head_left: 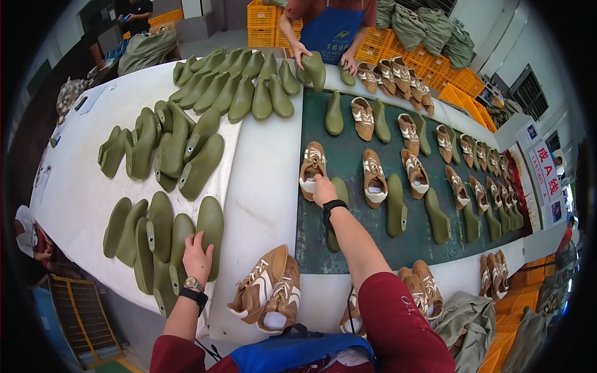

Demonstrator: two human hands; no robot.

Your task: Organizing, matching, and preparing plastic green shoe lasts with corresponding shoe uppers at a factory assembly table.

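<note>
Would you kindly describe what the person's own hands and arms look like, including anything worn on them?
Both hands are ungloved. The left hand has a gold-toned wristwatch at the wrist, with a black band beside it. The right hand has a black wristband. Both sleeves are dark red; the right sleeve bears a small pale marking.
</note>
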